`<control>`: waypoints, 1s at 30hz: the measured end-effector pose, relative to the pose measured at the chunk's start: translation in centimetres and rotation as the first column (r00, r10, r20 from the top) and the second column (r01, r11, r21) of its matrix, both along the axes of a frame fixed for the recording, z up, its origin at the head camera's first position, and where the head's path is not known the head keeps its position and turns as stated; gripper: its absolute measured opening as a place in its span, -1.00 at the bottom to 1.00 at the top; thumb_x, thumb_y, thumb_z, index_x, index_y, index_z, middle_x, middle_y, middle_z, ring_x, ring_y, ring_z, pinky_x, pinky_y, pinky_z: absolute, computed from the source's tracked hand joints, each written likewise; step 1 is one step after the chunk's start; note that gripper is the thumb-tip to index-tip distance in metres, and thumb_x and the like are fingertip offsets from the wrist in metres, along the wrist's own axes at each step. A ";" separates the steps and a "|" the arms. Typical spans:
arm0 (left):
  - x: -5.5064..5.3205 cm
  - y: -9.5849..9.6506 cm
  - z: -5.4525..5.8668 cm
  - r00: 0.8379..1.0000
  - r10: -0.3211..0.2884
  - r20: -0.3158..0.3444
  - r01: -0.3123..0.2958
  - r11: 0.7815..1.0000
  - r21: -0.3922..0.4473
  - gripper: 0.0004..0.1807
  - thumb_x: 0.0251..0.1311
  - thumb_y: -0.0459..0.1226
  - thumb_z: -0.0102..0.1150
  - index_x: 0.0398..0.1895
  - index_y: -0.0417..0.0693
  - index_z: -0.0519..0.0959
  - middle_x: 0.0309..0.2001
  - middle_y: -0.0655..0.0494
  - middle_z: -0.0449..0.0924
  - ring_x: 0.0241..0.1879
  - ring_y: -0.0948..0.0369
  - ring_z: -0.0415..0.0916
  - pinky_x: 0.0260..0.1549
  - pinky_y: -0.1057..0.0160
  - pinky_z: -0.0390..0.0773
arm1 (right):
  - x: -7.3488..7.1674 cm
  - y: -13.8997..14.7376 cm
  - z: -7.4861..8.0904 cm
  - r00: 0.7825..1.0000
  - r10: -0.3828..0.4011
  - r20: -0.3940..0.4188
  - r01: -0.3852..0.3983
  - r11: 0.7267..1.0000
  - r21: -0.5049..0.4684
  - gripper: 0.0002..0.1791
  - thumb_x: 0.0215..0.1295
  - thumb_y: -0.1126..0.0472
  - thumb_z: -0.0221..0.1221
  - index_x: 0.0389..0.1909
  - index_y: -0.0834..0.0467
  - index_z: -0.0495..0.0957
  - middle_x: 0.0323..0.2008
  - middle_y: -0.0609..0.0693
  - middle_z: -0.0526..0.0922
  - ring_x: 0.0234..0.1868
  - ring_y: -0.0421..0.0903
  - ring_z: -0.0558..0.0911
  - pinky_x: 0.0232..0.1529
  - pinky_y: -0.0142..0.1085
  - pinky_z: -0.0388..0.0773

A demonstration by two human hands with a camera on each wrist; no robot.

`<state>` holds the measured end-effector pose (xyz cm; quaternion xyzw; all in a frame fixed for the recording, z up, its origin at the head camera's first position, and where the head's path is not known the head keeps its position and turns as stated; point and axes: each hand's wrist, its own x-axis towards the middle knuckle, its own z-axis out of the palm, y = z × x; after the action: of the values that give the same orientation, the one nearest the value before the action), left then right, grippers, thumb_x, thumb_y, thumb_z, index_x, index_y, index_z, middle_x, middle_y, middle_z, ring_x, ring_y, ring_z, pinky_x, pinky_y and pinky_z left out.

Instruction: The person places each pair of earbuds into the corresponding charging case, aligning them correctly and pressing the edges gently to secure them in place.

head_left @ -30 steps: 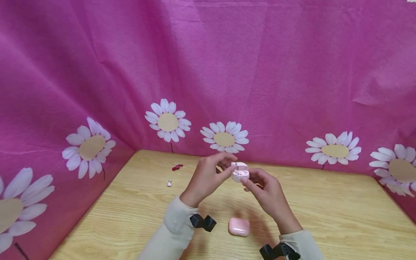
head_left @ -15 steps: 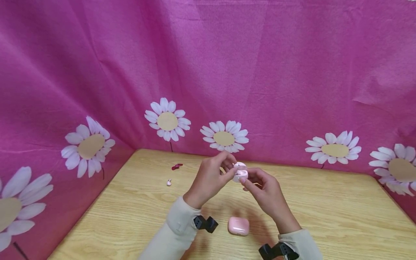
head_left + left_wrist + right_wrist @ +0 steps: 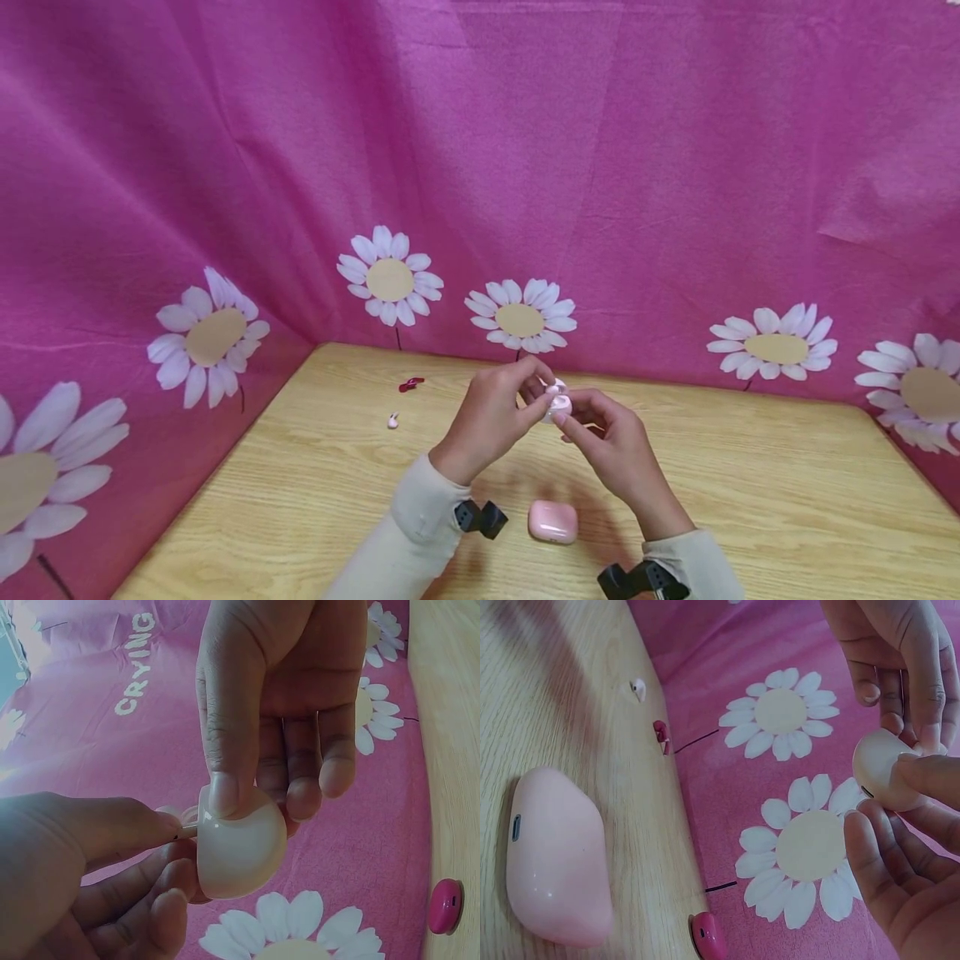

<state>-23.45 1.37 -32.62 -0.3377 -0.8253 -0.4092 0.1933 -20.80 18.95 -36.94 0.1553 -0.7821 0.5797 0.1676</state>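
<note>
My right hand (image 3: 618, 442) holds a small round pale pink earbud case (image 3: 244, 859) above the table, its thumb on the smooth curved side. The case's lid is up. At its opening, my left hand (image 3: 487, 417) pinches a pale earbud (image 3: 187, 831) by the stem between thumb and finger; how far the bud sits inside is hidden. In the right wrist view the case's dark port shows on the outer shell. Below the hands a larger glossy pink earbud case (image 3: 553, 522) lies closed on the table.
One pale earbud (image 3: 392, 422) lies on the wooden table (image 3: 300, 492) at the left, with red earbuds (image 3: 411, 384) behind it. A crimson case (image 3: 707, 935) near the back edge shows in both wrist views. A magenta cloth (image 3: 637, 167) with daisies surrounds the table.
My left hand has moved slightly right, bringing its fingers and the earbud closer over the case's opening. The case has turned a little; the right hand has hardly moved.
</note>
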 end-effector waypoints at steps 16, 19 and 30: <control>-0.1 0.1 -0.4 0.998 0.016 -0.056 -0.018 0.999 -0.039 -0.90 0.17 -0.23 0.33 -0.28 0.05 0.60 -0.49 0.34 0.50 -0.44 0.37 0.45 -0.41 0.41 0.41 | 0.1 0.0 0.1 0.999 -0.030 0.020 0.030 0.999 0.025 -0.78 0.24 0.28 0.28 -0.11 0.24 0.61 -0.29 0.10 0.67 -0.32 -0.11 0.66 -0.30 -0.25 0.65; -0.2 0.2 -0.4 0.997 0.024 -0.068 -0.027 0.999 -0.044 -0.91 0.17 -0.24 0.33 -0.29 0.05 0.61 -0.50 0.34 0.48 -0.45 0.37 0.43 -0.42 0.41 0.40 | 0.1 0.0 0.1 0.999 -0.030 0.018 0.029 0.999 0.027 -0.78 0.24 0.28 0.28 -0.11 0.23 0.61 -0.30 0.09 0.67 -0.32 -0.03 0.66 -0.30 -0.22 0.65; -0.1 0.3 -0.4 0.996 0.039 -0.075 -0.043 0.998 -0.053 -0.91 0.16 -0.25 0.33 -0.30 0.05 0.60 -0.49 0.31 0.45 -0.47 0.35 0.40 -0.46 0.42 0.40 | 0.1 0.0 0.1 1.000 -0.022 0.002 0.022 1.000 0.020 -0.79 0.24 0.29 0.28 -0.13 0.25 0.61 -0.31 0.10 0.66 -0.34 -0.09 0.66 -0.30 -0.19 0.66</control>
<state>-23.57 1.65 -33.06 -0.3405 -0.8353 -0.3698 0.2228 -20.72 18.95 -36.81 0.1478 -0.7896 0.5703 0.1716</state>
